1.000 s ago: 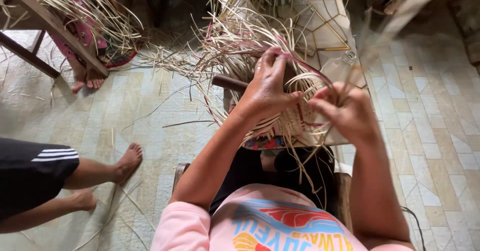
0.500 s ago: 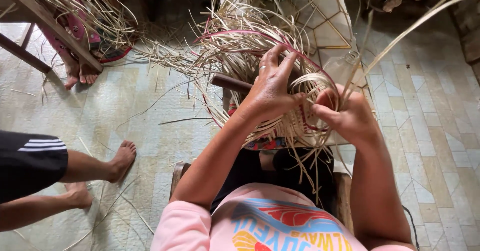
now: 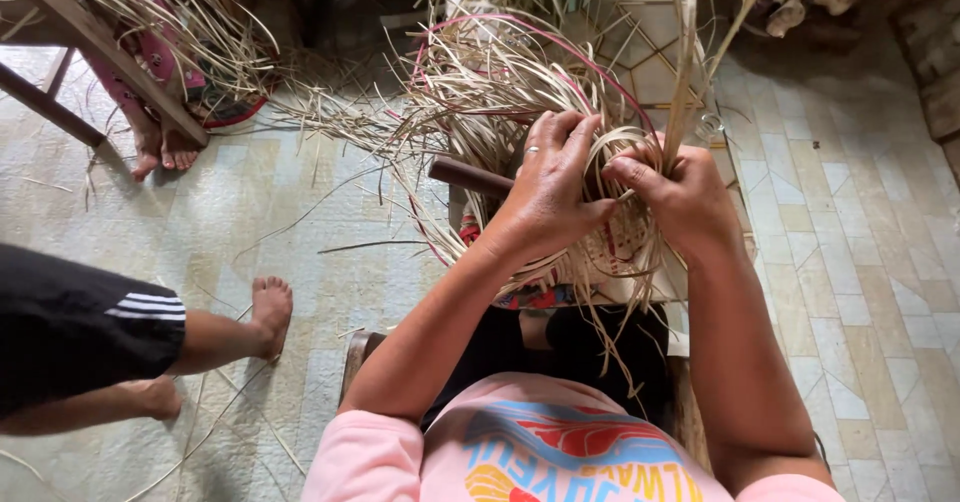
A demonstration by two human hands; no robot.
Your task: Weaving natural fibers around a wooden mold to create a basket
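At far left, a seated person's bare foot [image 3: 268,307] rests on the tiled floor [image 3: 860,262], with loose straw [image 3: 170,7] heaped above. Over the lap, the left hand [image 3: 548,187] curls its fingers closed around the half-woven straw basket [image 3: 610,242], a ring showing. Just beside it, the right hand [image 3: 680,197] pinches an upright strip [image 3: 685,52].

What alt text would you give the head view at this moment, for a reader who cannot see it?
Seen from above, a person's left hand and right hand grip a half-woven basket of pale straw strips, loose ends fanning outward. The right hand pinches one long strip. Another person's bare feet rest on the tiled floor.
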